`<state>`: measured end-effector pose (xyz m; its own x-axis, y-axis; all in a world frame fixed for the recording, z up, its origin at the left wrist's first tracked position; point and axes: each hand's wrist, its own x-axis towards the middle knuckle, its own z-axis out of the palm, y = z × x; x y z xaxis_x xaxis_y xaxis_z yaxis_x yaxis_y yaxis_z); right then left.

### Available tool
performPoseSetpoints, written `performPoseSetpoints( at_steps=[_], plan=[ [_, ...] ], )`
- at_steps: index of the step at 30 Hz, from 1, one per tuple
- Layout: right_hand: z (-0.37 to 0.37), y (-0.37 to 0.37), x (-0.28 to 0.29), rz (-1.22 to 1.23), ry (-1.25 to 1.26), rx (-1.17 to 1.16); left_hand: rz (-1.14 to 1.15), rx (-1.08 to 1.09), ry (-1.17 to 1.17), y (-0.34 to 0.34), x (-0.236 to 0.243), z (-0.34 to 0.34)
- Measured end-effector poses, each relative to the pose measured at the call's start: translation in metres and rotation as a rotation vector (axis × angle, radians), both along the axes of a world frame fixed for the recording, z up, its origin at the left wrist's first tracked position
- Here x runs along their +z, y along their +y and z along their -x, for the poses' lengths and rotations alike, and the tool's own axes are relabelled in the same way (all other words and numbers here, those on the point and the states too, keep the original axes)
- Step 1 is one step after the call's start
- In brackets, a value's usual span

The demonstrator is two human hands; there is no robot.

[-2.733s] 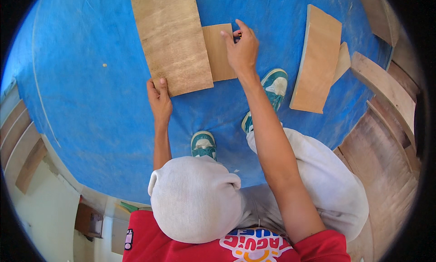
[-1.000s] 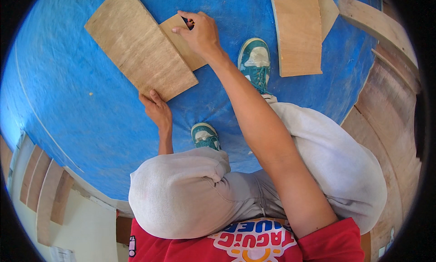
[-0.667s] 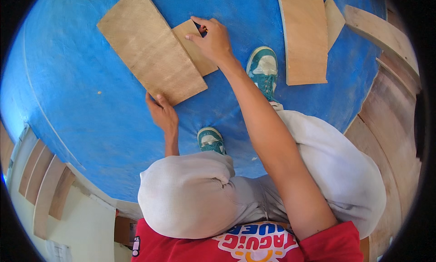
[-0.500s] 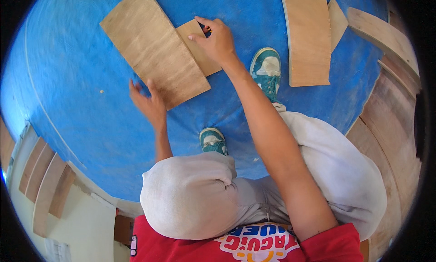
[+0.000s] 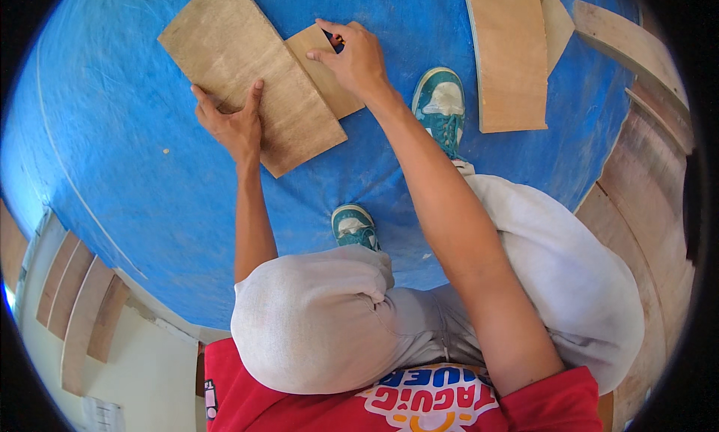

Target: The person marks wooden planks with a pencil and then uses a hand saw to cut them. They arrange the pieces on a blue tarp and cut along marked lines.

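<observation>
On the blue tarp [image 5: 112,170] lies a large rectangular plywood board [image 5: 262,65], overlapping a smaller, paler plywood piece [image 5: 314,35]. My left hand [image 5: 232,125] grips the large board along its lower-left edge, thumb across the face. My right hand [image 5: 356,61] is at the upper-right corner of the smaller piece, thumb on its face and index finger over the top edge. A small dark object with a bit of red shows within the right hand's fingers, too hidden to name.
Curved and angled plywood pieces [image 5: 509,65] lie at right, with curved boards [image 5: 622,50] beyond. Several curved strips [image 5: 79,319] stand at lower left. My teal shoes [image 5: 438,106] and bent knees are beneath my arms; a wooden surface [image 5: 629,222] borders the tarp.
The boards have tilted anticlockwise since the earliest frame. My left hand has let go of the bottom corner and moved up along the left edge. My right hand stays at the smaller piece.
</observation>
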<state>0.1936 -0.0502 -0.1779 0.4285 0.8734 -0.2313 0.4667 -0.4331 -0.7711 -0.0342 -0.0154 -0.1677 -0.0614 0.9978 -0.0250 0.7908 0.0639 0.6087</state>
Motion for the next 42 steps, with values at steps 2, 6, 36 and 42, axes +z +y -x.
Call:
performPoseSetpoints(
  at_steps=[2,6,36,42],
  plan=[
    [-0.001,0.0,-0.001,0.024,-0.01,0.007,0.004,0.007,0.0,-0.001,0.0,0.0],
    [0.0,0.0,-0.001,0.0,0.017,0.0,-0.037,0.007,0.012,-0.002,0.002,-0.003],
    [0.063,-0.04,0.047,0.098,0.124,-0.142,0.155,0.276,-0.361,-0.011,-0.001,0.023],
    [0.059,-0.044,0.037,0.064,0.152,-0.099,0.13,0.285,-0.332,-0.008,-0.005,0.026]
  ],
)
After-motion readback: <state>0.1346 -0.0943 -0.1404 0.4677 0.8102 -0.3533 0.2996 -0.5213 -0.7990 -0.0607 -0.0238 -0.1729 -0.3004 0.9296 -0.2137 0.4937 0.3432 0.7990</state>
